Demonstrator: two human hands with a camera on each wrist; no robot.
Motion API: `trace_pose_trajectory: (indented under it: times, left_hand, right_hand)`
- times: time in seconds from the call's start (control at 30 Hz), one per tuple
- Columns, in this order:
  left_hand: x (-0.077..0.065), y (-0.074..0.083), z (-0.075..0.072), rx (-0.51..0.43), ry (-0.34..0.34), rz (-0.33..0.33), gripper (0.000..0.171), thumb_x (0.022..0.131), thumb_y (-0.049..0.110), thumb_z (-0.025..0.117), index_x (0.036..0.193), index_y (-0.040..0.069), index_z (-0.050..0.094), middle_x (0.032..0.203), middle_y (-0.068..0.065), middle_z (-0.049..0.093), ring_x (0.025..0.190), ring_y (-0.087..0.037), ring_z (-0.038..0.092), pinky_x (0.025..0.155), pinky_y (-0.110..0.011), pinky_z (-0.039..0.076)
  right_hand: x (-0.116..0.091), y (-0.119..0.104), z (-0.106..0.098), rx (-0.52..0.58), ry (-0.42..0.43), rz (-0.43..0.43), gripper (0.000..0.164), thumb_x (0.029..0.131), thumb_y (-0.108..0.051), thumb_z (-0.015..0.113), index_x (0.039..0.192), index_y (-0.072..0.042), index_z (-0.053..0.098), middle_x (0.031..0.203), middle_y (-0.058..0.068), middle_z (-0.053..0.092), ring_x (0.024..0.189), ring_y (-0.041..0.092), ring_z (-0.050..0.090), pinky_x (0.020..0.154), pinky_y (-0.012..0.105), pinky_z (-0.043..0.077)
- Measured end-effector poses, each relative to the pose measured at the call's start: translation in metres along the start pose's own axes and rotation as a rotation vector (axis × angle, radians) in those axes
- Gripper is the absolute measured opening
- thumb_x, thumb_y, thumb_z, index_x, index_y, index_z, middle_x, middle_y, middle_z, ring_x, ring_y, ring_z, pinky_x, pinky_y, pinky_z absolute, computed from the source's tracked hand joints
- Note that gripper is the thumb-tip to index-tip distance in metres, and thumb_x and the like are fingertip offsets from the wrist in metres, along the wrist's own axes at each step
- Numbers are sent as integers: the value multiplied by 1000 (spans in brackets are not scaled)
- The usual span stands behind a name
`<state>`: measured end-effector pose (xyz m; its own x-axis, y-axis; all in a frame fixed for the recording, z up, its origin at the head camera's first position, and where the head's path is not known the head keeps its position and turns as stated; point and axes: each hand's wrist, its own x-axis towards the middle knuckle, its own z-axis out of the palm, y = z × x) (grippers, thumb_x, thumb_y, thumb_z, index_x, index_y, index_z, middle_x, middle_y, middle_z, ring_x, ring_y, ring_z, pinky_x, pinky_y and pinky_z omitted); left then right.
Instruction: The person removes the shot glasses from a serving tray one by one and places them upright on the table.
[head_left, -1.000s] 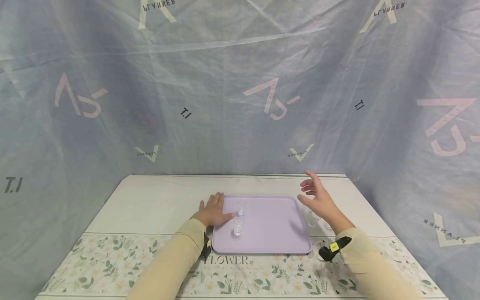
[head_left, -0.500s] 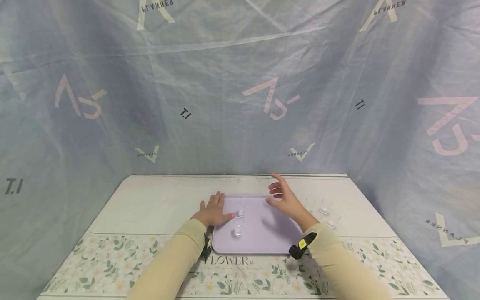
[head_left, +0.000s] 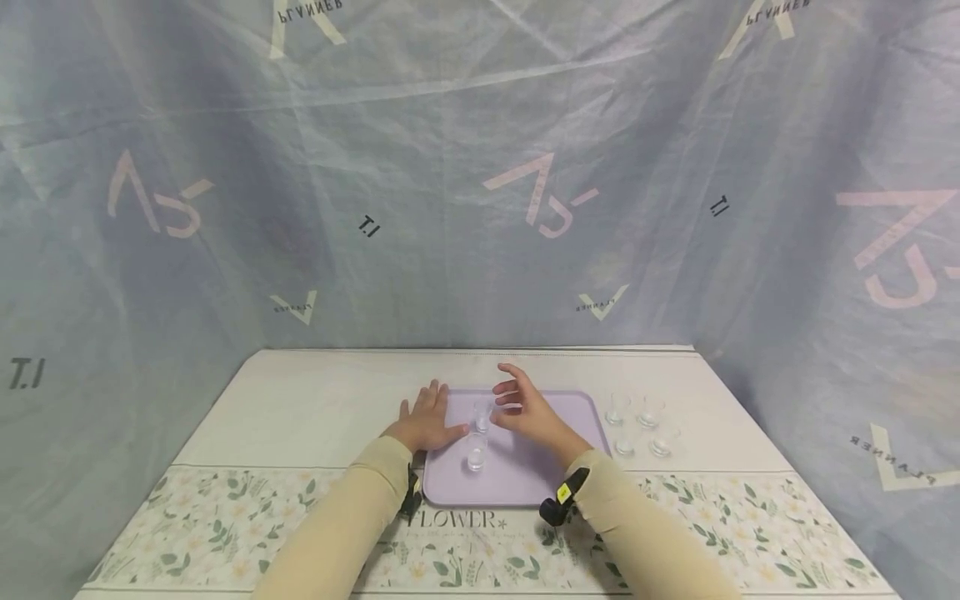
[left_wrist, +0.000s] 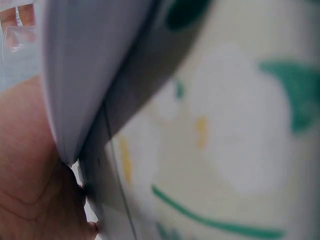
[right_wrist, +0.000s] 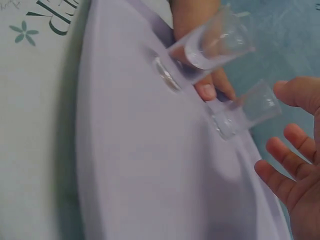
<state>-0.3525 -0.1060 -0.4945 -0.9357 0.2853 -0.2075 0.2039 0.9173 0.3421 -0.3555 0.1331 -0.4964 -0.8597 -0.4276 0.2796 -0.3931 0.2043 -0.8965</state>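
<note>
A lilac tray lies on the table with two small clear glasses standing upright near its left side. My left hand rests spread on the tray's left rim, thumb pointing inward between the two glasses; the left wrist view shows the palm against the tray's edge. The nearer glass stands just off that thumb. Beside the farther glass is my right hand, its fingers apart and loosely bent. In the right wrist view its thumb comes close to the rim of that glass.
Several more clear glasses stand on the table right of the tray, among them one glass nearest the right side. A flower-printed band runs along the table's front. Grey-blue cloth hangs behind and at both sides.
My right hand has moved left from above the glasses right of the tray, across the tray to the farther glass. The left hand and both glasses on the tray have stayed put.
</note>
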Motion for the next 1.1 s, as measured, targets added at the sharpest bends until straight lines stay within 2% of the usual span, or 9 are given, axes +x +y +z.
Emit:
trace_pose_trajectory:
  times: [0.3,0.47,0.67,0.83,0.93,1.1]
  left_hand:
    - [-1,-4,1,-27,28,5,102,96,62,55,160,-3,10,168,-24,2,155,-40,3,121,-63,2]
    - [-1,-5,1,-6,48,-5,104,94,61,59,160,-4,13,167,-24,6,154,-41,5,121,-63,3]
    - [2,-8,5,-49,49,-54,108,89,69,60,162,4,15,165,-29,8,153,-45,5,120,-66,5]
    - [17,-18,19,-19,47,-62,111,87,79,52,164,11,8,166,-29,2,154,-43,0,120,-65,3]
    - [23,-22,22,-5,49,-65,112,87,80,51,164,12,6,166,-28,0,154,-42,-2,120,-65,2]
    - [28,-27,26,-2,41,-74,113,86,80,52,164,13,6,166,-28,-2,154,-43,-3,120,-65,1]
  right_hand:
    - [4,3,19,-40,-8,6,89,84,6,76,156,-14,27,128,26,57,115,41,60,100,52,51]
    - [5,5,23,-64,10,14,87,85,4,76,155,-15,29,126,23,59,114,39,62,100,50,52]
    - [3,7,24,-54,42,13,86,85,5,77,155,-14,31,122,22,62,113,39,64,99,51,52]
    - [3,9,21,-55,60,-7,87,84,9,75,155,-13,31,120,25,62,110,42,64,97,54,53]
    - [4,2,20,-45,56,-17,87,84,12,73,156,-9,29,119,31,60,110,48,62,97,58,51]
    - [-1,-27,16,-21,26,-6,82,86,13,71,155,-2,28,120,37,57,112,52,60,97,60,51]
